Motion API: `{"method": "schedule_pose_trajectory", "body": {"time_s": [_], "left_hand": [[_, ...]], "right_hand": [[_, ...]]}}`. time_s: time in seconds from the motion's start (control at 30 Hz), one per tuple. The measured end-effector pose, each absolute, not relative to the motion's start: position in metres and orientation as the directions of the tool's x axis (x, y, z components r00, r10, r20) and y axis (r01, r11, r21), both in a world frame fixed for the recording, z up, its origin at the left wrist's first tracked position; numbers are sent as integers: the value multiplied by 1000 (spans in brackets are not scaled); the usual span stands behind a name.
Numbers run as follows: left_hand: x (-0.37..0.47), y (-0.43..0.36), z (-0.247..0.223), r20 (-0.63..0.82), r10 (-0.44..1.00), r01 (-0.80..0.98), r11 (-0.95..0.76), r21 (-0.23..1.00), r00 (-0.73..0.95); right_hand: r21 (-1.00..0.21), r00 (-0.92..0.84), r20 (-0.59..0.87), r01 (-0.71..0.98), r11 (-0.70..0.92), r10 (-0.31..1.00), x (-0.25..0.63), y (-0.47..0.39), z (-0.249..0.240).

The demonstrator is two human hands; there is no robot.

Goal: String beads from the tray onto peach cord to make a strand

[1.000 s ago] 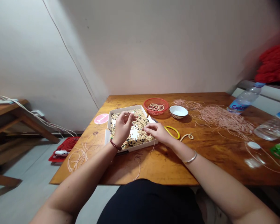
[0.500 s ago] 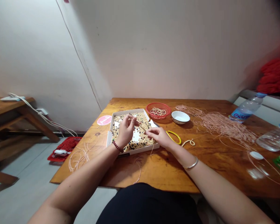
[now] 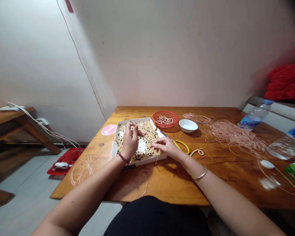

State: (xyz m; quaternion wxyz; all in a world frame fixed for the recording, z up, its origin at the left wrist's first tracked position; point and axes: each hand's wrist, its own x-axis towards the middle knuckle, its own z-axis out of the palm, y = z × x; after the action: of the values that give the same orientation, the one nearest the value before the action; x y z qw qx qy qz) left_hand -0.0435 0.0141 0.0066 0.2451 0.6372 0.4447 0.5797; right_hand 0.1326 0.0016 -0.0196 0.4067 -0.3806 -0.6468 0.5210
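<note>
Over the left half of a white box lid (image 3: pixel 151 162) filled with loose cream and black beads (image 3: pixel 149 131), my left hand (image 3: pixel 131 141) is closed with its fingers bent together. What it pinches is too small to make out. My right hand (image 3: pixel 165 146) hovers above the lid's right side, thumb and fingertips pressed together. A thin pink cord (image 3: pixel 157 160) hangs below these fingertips over the lid's front edge, seemingly held in them. Yellow-handled scissors (image 3: pixel 183 146) lie just beyond my right hand, partly hidden. Beside them is a short curled string of cream beads (image 3: pixel 198 151).
Behind the lid stand a red basket (image 3: pixel 159 125) with beaded strings and a white bowl (image 3: pixel 188 125). Loose pink cord (image 3: pixel 236 132) spreads to the right, near water bottles (image 3: pixel 255 116). More cord (image 3: pixel 82 170) and a pink round card (image 3: pixel 108 129) lie left.
The view has shifted slightly. My hands have stayed over the bead-filled lid; the right fingertips have dipped a little, and the dark strand seen between the hands no longer shows clearly.
</note>
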Motion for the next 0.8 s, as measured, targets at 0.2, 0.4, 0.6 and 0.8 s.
{"method": "schedule_pose_trajectory", "body": {"time_s": [0.2,0.4,0.6,0.8], "left_hand": [[-43,15,9,554,832,315,-519,794,-25],[-46,16,9,582,808,409,-502,762,-94],[-45,12,11,590,801,351,-526,775,-103],[-43,9,10,573,819,321,-539,778,-13]], "right_hand": [[-982,-378,131,77,172,916,134,2,-17],[-984,-337,149,43,173,930,132,4,-20],[-988,-324,140,21,155,936,134,7,-23],[-994,-289,103,15,112,952,135,6,-24]]}}
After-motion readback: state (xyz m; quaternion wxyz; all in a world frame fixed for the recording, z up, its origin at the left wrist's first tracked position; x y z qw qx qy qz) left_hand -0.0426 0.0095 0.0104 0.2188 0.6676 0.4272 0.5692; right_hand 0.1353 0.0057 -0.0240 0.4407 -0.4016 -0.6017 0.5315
